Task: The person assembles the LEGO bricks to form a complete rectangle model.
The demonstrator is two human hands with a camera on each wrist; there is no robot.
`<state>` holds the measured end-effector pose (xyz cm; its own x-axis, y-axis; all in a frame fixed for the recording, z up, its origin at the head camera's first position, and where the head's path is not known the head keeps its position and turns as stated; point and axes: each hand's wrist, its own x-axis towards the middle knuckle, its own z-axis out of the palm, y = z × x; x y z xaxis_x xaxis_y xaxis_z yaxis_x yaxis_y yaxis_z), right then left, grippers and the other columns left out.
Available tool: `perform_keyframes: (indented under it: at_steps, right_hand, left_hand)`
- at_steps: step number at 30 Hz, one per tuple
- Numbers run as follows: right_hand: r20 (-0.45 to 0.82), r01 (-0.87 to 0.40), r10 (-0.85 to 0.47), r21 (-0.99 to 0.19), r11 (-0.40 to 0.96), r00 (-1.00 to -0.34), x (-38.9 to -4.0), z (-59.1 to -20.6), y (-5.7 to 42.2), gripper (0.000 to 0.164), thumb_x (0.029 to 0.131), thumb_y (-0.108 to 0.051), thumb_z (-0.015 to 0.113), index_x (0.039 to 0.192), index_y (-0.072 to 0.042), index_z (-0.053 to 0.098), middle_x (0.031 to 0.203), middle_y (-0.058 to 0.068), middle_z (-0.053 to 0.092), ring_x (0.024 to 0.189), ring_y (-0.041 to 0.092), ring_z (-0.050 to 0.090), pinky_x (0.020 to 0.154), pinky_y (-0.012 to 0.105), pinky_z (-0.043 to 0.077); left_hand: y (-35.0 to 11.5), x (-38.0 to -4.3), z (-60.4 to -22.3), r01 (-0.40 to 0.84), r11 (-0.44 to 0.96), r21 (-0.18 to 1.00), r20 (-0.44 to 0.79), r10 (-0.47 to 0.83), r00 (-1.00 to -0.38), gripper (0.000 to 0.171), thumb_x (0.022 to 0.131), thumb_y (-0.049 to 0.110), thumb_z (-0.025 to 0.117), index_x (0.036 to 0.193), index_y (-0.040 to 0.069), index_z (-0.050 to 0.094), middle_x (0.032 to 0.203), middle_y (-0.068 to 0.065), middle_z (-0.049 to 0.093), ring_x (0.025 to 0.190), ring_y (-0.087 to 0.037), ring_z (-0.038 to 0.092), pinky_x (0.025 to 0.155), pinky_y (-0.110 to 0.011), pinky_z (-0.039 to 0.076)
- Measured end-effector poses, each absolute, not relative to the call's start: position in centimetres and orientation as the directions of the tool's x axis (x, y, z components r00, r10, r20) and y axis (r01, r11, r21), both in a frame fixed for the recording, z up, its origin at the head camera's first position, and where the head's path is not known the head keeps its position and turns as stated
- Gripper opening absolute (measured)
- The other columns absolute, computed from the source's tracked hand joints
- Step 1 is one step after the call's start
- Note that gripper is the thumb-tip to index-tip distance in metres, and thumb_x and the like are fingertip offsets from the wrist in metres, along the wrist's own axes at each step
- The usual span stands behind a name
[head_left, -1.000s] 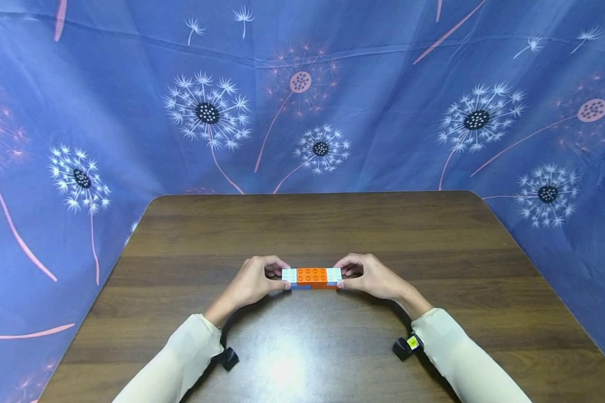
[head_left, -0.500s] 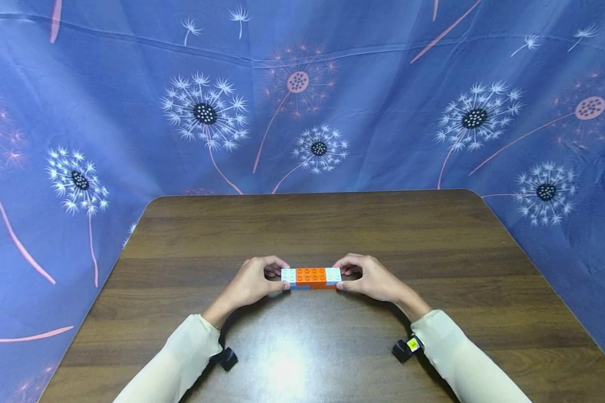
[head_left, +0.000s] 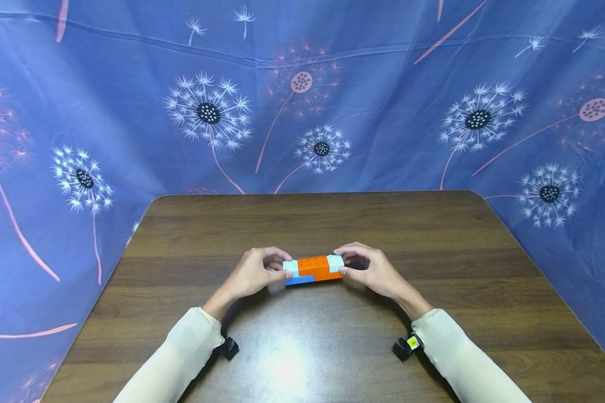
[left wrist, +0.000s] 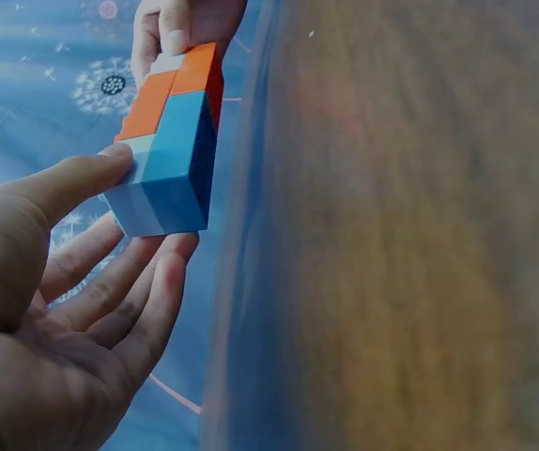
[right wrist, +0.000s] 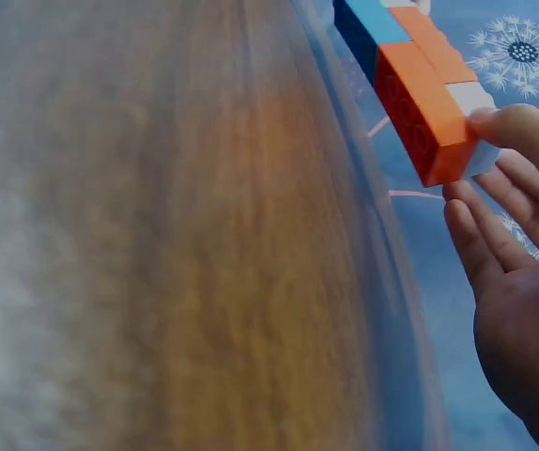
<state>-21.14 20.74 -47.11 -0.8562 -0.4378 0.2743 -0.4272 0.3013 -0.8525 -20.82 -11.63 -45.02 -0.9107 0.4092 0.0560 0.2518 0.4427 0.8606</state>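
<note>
A two-layer bar of toy building bricks (head_left: 312,265) hangs between both hands in the head view. Its top row has an orange brick between two white bricks, one at each end. Below them sit a blue brick (left wrist: 180,136) on the left and an orange brick (right wrist: 424,103) on the right. My left hand (head_left: 252,274) pinches the bar's left end, thumb on the near side. At the opposite end, my right hand (head_left: 375,272) pinches the bar between thumb and fingers. The right wrist view shows the lower orange brick's hollow underside, above the table.
A brown wooden table (head_left: 302,224) spreads beneath the hands, with a bright light reflection toward the front. Behind it hangs a blue dandelion-print cloth (head_left: 383,112). A dark camera is strapped at each wrist.
Both hands have lifted the brick bar slightly up and tilted it, right end higher. More of its near blue and orange side shows now. Both holds stay at the ends.
</note>
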Motion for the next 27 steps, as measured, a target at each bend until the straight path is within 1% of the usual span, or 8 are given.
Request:
perform_keyframes:
  at_steps: [4,9,14,18,24,27]
  right_hand:
    - [0.278,-0.416,-0.416,-0.861,0.292,-0.866,-21.5,-46.9,20.7,0.036,0.089,-0.006,0.080,0.124,-0.008,0.072,0.121,0.013,0.071,0.098,0.012,0.069,0.086,0.022,0.057]
    - [0.244,-0.381,-0.411,-0.877,0.293,-0.878,-22.2,-47.1,20.8,0.033,0.091,-0.007,0.078,0.123,-0.005,0.072,0.119,0.013,0.071,0.095,0.013,0.069,0.083,0.022,0.058]
    - [0.178,-0.320,-0.398,-0.889,0.327,-0.900,-23.2,-47.3,20.9,0.030,0.093,-0.013,0.077,0.123,-0.009,0.073,0.120,0.012,0.072,0.099,0.015,0.069,0.086,0.020,0.057]
    - [0.134,-0.287,-0.398,-0.889,0.357,-0.908,-24.1,-47.3,20.8,0.032,0.094,-0.017,0.076,0.125,-0.009,0.072,0.122,0.011,0.072,0.104,0.019,0.069,0.090,0.019,0.056]
    - [0.069,-0.236,-0.384,-0.882,0.408,-0.921,-25.1,-47.4,20.9,0.033,0.094,-0.018,0.077,0.126,-0.010,0.073,0.120,0.010,0.074,0.104,0.019,0.069,0.088,0.020,0.055]
    - [0.043,-0.213,-0.373,-0.879,0.426,-0.927,-25.5,-47.5,20.9,0.033,0.094,-0.022,0.077,0.126,-0.013,0.073,0.120,0.009,0.075,0.104,0.018,0.069,0.087,0.021,0.055]
  left_hand:
    - [-11.6,-21.3,-44.8,0.257,0.443,0.859,0.072,0.393,-0.917,0.029,0.085,0.023,0.085,0.111,0.014,0.076,0.097,-0.004,0.079,0.086,-0.011,0.073,0.075,-0.025,0.059]
    - [-11.5,-21.9,-44.6,0.265,0.455,0.850,0.077,0.391,-0.917,0.028,0.088,0.022,0.083,0.114,0.016,0.076,0.101,-0.002,0.079,0.089,-0.012,0.073,0.077,-0.026,0.059]
    - [-11.4,-22.7,-44.5,0.282,0.457,0.844,0.089,0.398,-0.913,0.029,0.088,0.017,0.081,0.117,0.014,0.075,0.106,-0.005,0.079,0.093,-0.015,0.075,0.080,-0.029,0.061]
    - [-11.2,-23.5,-44.9,0.285,0.493,0.822,0.084,0.390,-0.917,0.028,0.089,0.017,0.081,0.116,0.014,0.075,0.105,-0.004,0.079,0.093,-0.015,0.075,0.080,-0.029,0.061]
    - [-10.7,-24.4,-45.5,0.272,0.528,0.804,0.055,0.390,-0.919,0.026,0.090,0.020,0.081,0.115,0.014,0.075,0.104,-0.004,0.079,0.092,-0.015,0.074,0.083,-0.031,0.060]
    - [-10.7,-24.8,-45.6,0.265,0.530,0.806,0.047,0.388,-0.920,0.026,0.090,0.020,0.080,0.115,0.013,0.076,0.104,-0.005,0.079,0.091,-0.015,0.074,0.080,-0.030,0.060]
